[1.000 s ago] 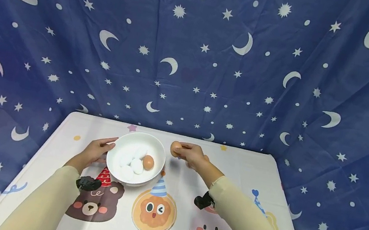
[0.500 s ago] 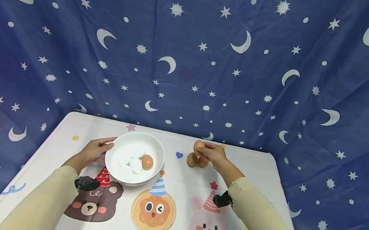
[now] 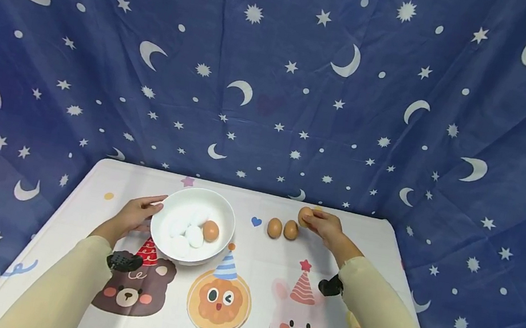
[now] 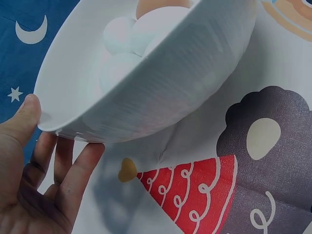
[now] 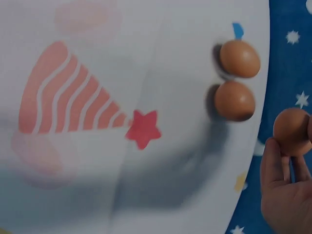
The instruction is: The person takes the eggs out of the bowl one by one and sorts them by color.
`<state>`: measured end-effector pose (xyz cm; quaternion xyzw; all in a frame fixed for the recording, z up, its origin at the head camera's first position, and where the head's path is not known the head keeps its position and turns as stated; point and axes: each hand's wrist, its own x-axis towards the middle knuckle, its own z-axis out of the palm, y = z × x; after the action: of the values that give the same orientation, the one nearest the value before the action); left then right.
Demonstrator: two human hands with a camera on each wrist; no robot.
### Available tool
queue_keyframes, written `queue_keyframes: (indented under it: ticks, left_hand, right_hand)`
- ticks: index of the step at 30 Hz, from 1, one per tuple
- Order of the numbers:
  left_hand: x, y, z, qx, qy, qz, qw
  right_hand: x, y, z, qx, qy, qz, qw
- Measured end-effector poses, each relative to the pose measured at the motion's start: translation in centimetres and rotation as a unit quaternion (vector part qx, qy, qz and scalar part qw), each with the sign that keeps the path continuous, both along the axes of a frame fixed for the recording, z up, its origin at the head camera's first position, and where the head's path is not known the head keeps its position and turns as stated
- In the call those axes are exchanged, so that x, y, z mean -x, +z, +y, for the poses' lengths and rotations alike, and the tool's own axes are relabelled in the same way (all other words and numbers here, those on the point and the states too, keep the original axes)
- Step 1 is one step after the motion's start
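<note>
The brown egg (image 3: 305, 216) pinched in the right hand (image 3: 327, 228) has travelled from beside the bowl (image 3: 166, 210) out to the table's two o'clock corner, and now sits just right of the two brown eggs (image 3: 282, 229) lying side by side on the cloth (image 3: 249, 278). It looks about to join that row as a third. The left hand (image 3: 135, 214) has stayed at the bowl's nine o'clock rim, thumb on the lip and fingers under it, while one brown egg and several white ones remain inside.
</note>
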<state>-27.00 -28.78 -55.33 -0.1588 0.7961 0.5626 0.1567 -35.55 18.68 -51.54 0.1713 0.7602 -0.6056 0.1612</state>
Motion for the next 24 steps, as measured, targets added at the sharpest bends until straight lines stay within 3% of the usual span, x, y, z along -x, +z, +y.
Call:
queue_keyframes:
  ticks: [12,24]
  left_hand:
    - [-0.1,0.2,-0.2,-0.006,0.002,-0.001,1.0]
    - [0.0,-0.1,-0.1,-0.006,-0.001,0.001,1.0]
  right_hand:
    - [0.2,-2.5,2.0,0.008,-0.001,-0.013,1.0]
    - [-0.2,-5.4,2.2,-0.009,-0.029,-0.024,0.999]
